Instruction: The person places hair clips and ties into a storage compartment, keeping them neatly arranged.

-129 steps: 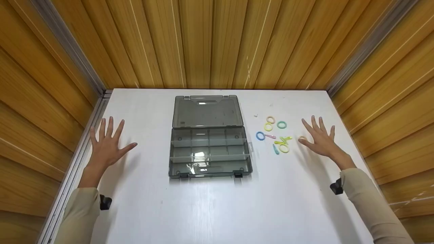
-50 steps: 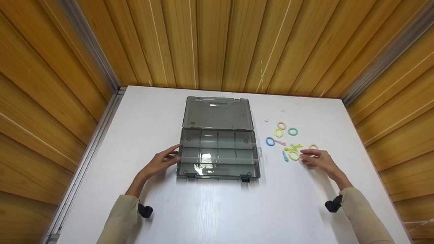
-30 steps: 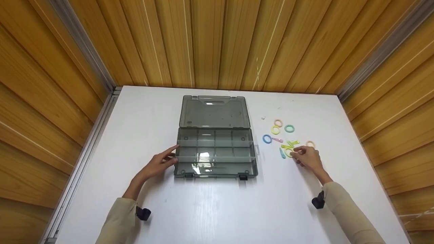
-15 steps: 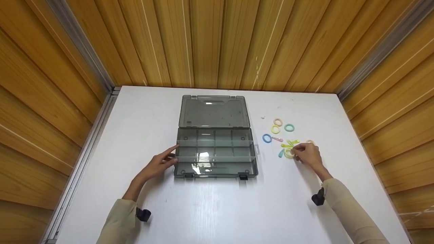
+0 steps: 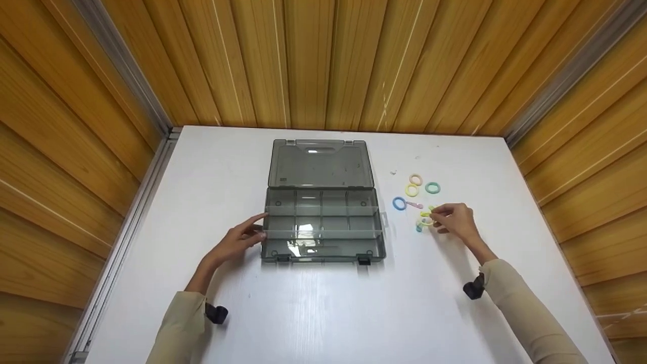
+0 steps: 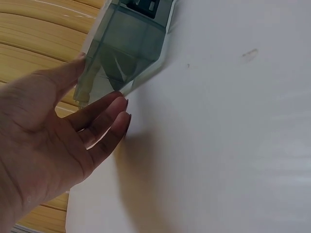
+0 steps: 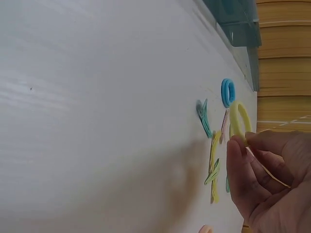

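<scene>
Between thumb and fingertips, my right hand (image 5: 457, 222) pinches a pale yellow hair tie (image 7: 233, 116), raised off the table in the right wrist view. Beneath it lie a teal hair clip (image 7: 204, 120), a yellow clip (image 7: 214, 153) and a green clip (image 7: 213, 173), partly covered by the hand in the head view. A grey see-through divided box (image 5: 323, 249) lies with its lid (image 5: 318, 169) folded back. My left hand (image 5: 233, 243) rests thumb and fingertips at its left wall, fingers loosely bent. The compartments show nothing inside.
Left of the right hand are a blue hair tie (image 5: 399, 203) and a pink clip (image 5: 414, 205). Farther back lie a teal tie (image 5: 432, 188), a yellow tie (image 5: 412, 190) and a peach tie (image 5: 415, 179). Wood-patterned walls (image 5: 303, 65) enclose the white table (image 5: 313, 313).
Both hands came in from the table's sides. The left settled at the box's left wall; the right reached the yellow hair tie, took hold of it and lifted it.
</scene>
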`<state>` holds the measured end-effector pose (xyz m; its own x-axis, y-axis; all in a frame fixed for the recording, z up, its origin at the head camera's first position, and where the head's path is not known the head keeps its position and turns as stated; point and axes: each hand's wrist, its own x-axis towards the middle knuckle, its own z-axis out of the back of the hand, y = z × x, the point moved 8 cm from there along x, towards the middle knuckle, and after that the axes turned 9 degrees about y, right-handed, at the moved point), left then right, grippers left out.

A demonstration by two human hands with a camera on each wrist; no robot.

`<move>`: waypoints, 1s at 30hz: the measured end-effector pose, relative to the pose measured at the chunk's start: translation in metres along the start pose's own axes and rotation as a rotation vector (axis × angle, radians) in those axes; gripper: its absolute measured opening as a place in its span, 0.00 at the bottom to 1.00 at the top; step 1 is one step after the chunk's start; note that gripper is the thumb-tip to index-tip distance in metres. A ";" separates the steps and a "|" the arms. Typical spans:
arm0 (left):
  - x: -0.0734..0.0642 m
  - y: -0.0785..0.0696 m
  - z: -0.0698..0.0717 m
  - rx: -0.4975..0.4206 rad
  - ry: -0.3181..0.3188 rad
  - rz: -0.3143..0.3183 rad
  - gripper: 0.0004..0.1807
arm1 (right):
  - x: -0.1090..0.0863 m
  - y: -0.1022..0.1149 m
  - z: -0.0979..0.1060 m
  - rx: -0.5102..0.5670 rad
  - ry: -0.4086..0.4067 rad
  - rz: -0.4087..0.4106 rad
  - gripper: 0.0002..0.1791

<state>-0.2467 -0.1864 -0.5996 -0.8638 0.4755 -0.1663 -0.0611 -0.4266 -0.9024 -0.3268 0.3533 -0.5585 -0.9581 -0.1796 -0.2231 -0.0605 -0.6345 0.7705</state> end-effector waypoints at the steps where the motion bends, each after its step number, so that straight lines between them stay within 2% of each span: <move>1: 0.000 0.001 0.000 -0.007 0.002 0.001 0.33 | 0.001 0.002 0.000 0.012 0.006 0.002 0.15; 8: 0.001 0.003 0.002 -0.049 0.010 0.016 0.34 | 0.008 0.023 -0.003 0.136 0.052 0.013 0.17; 14: 0.001 0.001 0.000 -0.063 0.013 0.012 0.33 | 0.014 0.042 -0.017 0.240 0.106 0.032 0.20; 20: 0.004 0.001 -0.004 -0.092 -0.007 0.032 0.33 | 0.018 0.062 -0.027 0.264 0.110 0.083 0.19; 25: 0.001 0.003 -0.004 -0.108 -0.031 0.054 0.33 | 0.021 0.080 -0.044 0.305 0.170 0.112 0.19; 30: -0.001 0.005 -0.002 -0.101 -0.031 0.044 0.32 | 0.025 0.098 -0.064 0.288 0.215 0.125 0.19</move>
<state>-0.2457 -0.1874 -0.6042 -0.8799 0.4331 -0.1953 0.0262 -0.3662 -0.9302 -0.3387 0.2387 -0.5271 -0.8843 -0.4151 -0.2137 -0.0528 -0.3657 0.9292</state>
